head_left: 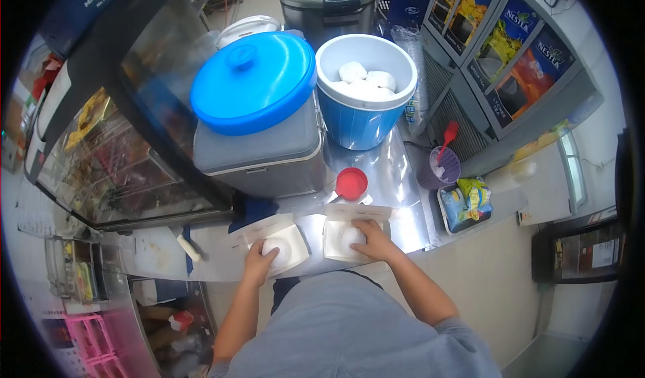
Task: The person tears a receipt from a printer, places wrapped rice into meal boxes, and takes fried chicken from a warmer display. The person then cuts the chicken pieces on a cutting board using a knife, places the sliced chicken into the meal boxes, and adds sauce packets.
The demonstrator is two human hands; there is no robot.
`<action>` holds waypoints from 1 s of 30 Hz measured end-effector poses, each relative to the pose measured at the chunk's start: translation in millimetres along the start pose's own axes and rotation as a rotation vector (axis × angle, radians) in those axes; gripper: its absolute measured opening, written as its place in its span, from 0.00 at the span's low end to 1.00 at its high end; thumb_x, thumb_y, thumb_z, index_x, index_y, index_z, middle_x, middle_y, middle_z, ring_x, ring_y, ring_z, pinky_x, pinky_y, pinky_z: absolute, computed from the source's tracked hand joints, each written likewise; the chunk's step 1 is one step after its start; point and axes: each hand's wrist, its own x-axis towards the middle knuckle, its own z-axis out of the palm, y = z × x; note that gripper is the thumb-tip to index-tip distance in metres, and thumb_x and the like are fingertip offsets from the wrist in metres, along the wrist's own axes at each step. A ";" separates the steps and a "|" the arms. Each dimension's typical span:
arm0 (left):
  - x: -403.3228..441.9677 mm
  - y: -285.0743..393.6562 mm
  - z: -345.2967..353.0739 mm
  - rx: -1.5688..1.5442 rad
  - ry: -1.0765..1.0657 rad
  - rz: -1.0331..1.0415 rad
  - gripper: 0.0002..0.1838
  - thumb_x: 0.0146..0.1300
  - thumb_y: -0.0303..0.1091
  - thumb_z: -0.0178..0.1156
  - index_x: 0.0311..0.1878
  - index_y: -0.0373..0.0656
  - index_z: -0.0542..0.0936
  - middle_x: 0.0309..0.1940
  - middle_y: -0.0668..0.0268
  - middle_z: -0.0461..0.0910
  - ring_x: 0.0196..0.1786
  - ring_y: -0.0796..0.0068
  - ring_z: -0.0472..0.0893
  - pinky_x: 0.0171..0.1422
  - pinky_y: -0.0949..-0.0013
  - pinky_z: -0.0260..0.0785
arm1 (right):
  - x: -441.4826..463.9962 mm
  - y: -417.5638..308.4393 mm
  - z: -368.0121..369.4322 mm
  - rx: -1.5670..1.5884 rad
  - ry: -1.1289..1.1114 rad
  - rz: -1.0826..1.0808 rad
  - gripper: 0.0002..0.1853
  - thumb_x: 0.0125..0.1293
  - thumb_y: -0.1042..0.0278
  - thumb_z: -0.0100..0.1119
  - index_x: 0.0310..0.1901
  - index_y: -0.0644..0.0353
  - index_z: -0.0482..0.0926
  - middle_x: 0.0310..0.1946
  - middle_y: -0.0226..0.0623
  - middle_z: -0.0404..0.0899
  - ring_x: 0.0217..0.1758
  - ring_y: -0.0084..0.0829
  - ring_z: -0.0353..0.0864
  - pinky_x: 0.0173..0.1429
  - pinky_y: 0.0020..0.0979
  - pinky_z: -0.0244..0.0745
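Two open white paper takeout boxes stand side by side at the counter's front edge. Inside the left box (297, 244) is a white round bundle (277, 252), gripped by my left hand (256, 264) from its left side. A similar white round bundle (351, 238) lies in the right box (331, 238); my right hand (373, 242) reaches in from the right, fingers curled around it. What the bundles contain is hidden. Behind the boxes, a blue bucket (357, 123) with a white rim holds several more white bundles (368, 81).
A red scoop or cup (351, 184) sits behind the boxes. A grey container (269, 163) carries a blue lid (269, 76). Left is a glass display case (168, 156); a knife handle (189, 248) lies nearby. Right are a purple basket (440, 170) and a drink dispenser (510, 56).
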 end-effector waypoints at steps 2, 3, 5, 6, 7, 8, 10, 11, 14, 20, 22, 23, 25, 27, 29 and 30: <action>-0.6 -13.6 -1.3 0.033 0.038 0.018 0.32 0.69 0.32 0.72 0.73 0.32 0.74 0.60 0.53 0.84 0.59 0.61 0.84 0.64 0.63 0.77 | 0.8 -7.2 -3.7 0.013 -0.048 0.010 0.43 0.61 0.65 0.76 0.77 0.64 0.69 0.67 0.59 0.75 0.72 0.53 0.77 0.75 0.44 0.74; -0.2 -20.1 -2.2 0.058 0.054 0.046 0.34 0.68 0.33 0.72 0.74 0.32 0.73 0.60 0.51 0.83 0.60 0.59 0.84 0.65 0.61 0.77 | -1.7 -7.7 -3.3 -0.029 -0.038 -0.001 0.43 0.61 0.66 0.76 0.77 0.64 0.69 0.68 0.58 0.75 0.72 0.53 0.76 0.75 0.44 0.73; 2.3 -30.8 -4.8 0.104 0.088 0.110 0.38 0.67 0.36 0.73 0.76 0.32 0.71 0.62 0.47 0.82 0.63 0.54 0.83 0.68 0.59 0.76 | -4.8 -7.4 -7.2 -0.118 -0.016 -0.030 0.42 0.60 0.67 0.76 0.76 0.64 0.69 0.69 0.57 0.74 0.74 0.53 0.75 0.77 0.45 0.71; 2.0 -28.5 -4.9 0.209 0.090 0.132 0.40 0.65 0.38 0.74 0.76 0.32 0.71 0.62 0.45 0.81 0.64 0.51 0.82 0.70 0.57 0.74 | -6.1 -11.0 -12.0 -0.130 0.003 -0.042 0.42 0.60 0.67 0.76 0.76 0.64 0.70 0.69 0.57 0.74 0.73 0.54 0.75 0.77 0.45 0.72; -0.7 -22.2 -5.0 0.316 0.095 0.152 0.41 0.64 0.40 0.75 0.76 0.31 0.71 0.63 0.42 0.80 0.66 0.48 0.81 0.72 0.56 0.73 | -12.1 -18.3 -17.0 -0.138 0.020 -0.056 0.41 0.60 0.67 0.76 0.75 0.64 0.70 0.69 0.56 0.74 0.73 0.54 0.75 0.77 0.45 0.72; -4.9 -17.1 -6.4 0.425 0.105 0.167 0.43 0.63 0.42 0.76 0.76 0.31 0.71 0.63 0.40 0.79 0.67 0.45 0.80 0.74 0.54 0.72 | -18.4 -24.8 -20.0 -0.142 0.032 -0.072 0.41 0.60 0.68 0.76 0.74 0.65 0.71 0.69 0.56 0.74 0.73 0.55 0.74 0.77 0.46 0.72; -14.2 -12.0 -8.3 0.535 0.123 0.205 0.47 0.60 0.46 0.77 0.77 0.32 0.70 0.64 0.37 0.77 0.71 0.40 0.76 0.77 0.52 0.69 | -28.3 -27.6 -24.9 -0.151 0.053 -0.079 0.40 0.59 0.66 0.78 0.73 0.62 0.72 0.70 0.54 0.74 0.74 0.54 0.74 0.77 0.47 0.72; -18.5 -9.0 -8.8 0.590 0.131 0.223 0.49 0.58 0.48 0.78 0.78 0.32 0.69 0.65 0.35 0.76 0.72 0.38 0.74 0.78 0.50 0.68 | -31.8 -29.6 -26.9 -0.155 0.066 -0.082 0.40 0.59 0.65 0.78 0.73 0.61 0.73 0.70 0.52 0.74 0.74 0.54 0.73 0.76 0.47 0.72; -40.7 16.6 -8.0 0.693 0.049 0.260 0.53 0.57 0.51 0.79 0.81 0.36 0.66 0.69 0.33 0.72 0.75 0.36 0.71 0.79 0.49 0.67 | -45.4 -57.8 -43.2 -0.188 0.027 -0.071 0.41 0.57 0.63 0.81 0.72 0.59 0.75 0.70 0.50 0.75 0.74 0.54 0.74 0.76 0.46 0.73; -75.9 44.5 5.5 0.927 -0.019 0.362 0.64 0.47 0.44 0.86 0.85 0.38 0.58 0.79 0.38 0.60 0.77 0.35 0.70 0.81 0.49 0.67 | -53.1 -64.5 -35.6 -0.287 -0.062 -0.039 0.53 0.49 0.63 0.88 0.78 0.55 0.68 0.75 0.51 0.68 0.75 0.55 0.72 0.77 0.47 0.73; -71.4 34.2 5.1 0.889 -0.017 0.396 0.63 0.47 0.41 0.86 0.84 0.39 0.59 0.80 0.39 0.60 0.77 0.34 0.70 0.80 0.49 0.69 | -51.1 -64.5 -26.1 -0.329 -0.050 -0.022 0.56 0.48 0.63 0.88 0.79 0.55 0.66 0.77 0.53 0.65 0.75 0.56 0.71 0.77 0.48 0.72; -66.6 25.4 5.7 0.867 -0.004 0.406 0.62 0.48 0.39 0.86 0.84 0.40 0.60 0.80 0.39 0.60 0.77 0.34 0.70 0.79 0.48 0.69 | -51.3 -61.0 -20.6 -0.339 -0.039 -0.029 0.57 0.49 0.63 0.88 0.80 0.55 0.65 0.78 0.54 0.64 0.76 0.57 0.70 0.77 0.48 0.72; -64.7 22.8 7.6 0.847 0.023 0.427 0.60 0.48 0.38 0.85 0.83 0.41 0.61 0.80 0.40 0.61 0.76 0.34 0.71 0.79 0.48 0.70 | -49.6 -74.9 -20.7 -0.368 0.050 -0.064 0.46 0.54 0.63 0.85 0.75 0.57 0.72 0.73 0.51 0.73 0.71 0.52 0.77 0.72 0.47 0.76; -71.1 28.3 7.1 0.855 0.050 0.438 0.59 0.48 0.38 0.86 0.82 0.41 0.63 0.79 0.41 0.63 0.75 0.34 0.72 0.78 0.48 0.71 | -35.5 -103.1 -39.7 -0.228 0.020 -0.117 0.36 0.57 0.65 0.82 0.68 0.58 0.79 0.65 0.47 0.80 0.65 0.48 0.82 0.66 0.46 0.79; -84.5 41.2 5.9 0.917 0.068 0.463 0.57 0.48 0.37 0.85 0.81 0.41 0.65 0.77 0.43 0.65 0.74 0.36 0.73 0.77 0.49 0.72 | -22.6 -153.9 -64.5 -0.070 0.128 -0.253 0.20 0.61 0.67 0.77 0.55 0.59 0.86 0.49 0.40 0.88 0.52 0.42 0.88 0.57 0.43 0.81; -88.7 43.7 6.0 0.948 0.072 0.474 0.55 0.48 0.37 0.84 0.80 0.41 0.66 0.77 0.44 0.67 0.73 0.37 0.74 0.76 0.50 0.72 | -8.5 -183.4 -80.9 -0.103 0.281 -0.459 0.20 0.61 0.68 0.76 0.56 0.59 0.86 0.49 0.41 0.87 0.52 0.45 0.87 0.57 0.43 0.80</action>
